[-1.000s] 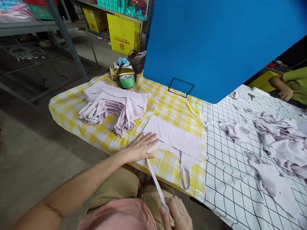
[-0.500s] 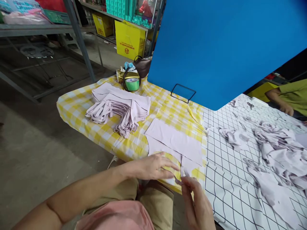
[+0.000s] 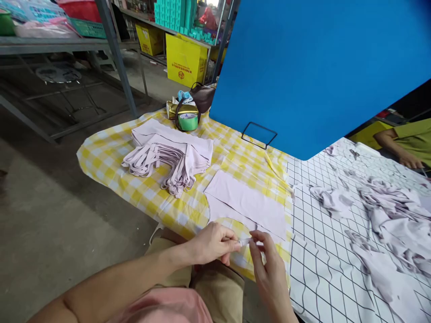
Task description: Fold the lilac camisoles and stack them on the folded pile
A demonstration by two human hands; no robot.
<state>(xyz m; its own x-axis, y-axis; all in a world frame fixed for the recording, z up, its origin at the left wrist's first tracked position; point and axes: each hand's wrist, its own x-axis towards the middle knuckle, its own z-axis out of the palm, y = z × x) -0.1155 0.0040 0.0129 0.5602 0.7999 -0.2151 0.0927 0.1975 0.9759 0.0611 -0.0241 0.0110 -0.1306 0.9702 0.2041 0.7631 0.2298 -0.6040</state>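
Observation:
A pale lilac garment piece [image 3: 249, 197] lies flat at the near edge of the yellow checked cloth, folded over along its upper part. Its thin fabric strap [image 3: 245, 241] stretches between my two hands. My left hand [image 3: 213, 242] pinches one end of the strap between thumb and fingers. A short way to the right, my right hand [image 3: 269, 260] pinches the same strap with thumb and forefinger, close to the garment's lower edge. Farther left rests a stack of similar lilac pieces [image 3: 171, 150], their straps bunched at the front.
Beyond the stack stand a green tape roll [image 3: 187, 121] and a dark bag [image 3: 203, 98]. A big blue panel [image 3: 303, 76] rises behind the cloth, by a black wire frame [image 3: 259, 135]. Crumpled lilac pieces [image 3: 397, 215] cover the right side, where another person's arm [image 3: 392, 146] shows.
My left hand has gone from loosely spread fingers to a pinch on the strap. My right hand has shifted slightly left and up, and the strap is now drawn between both hands.

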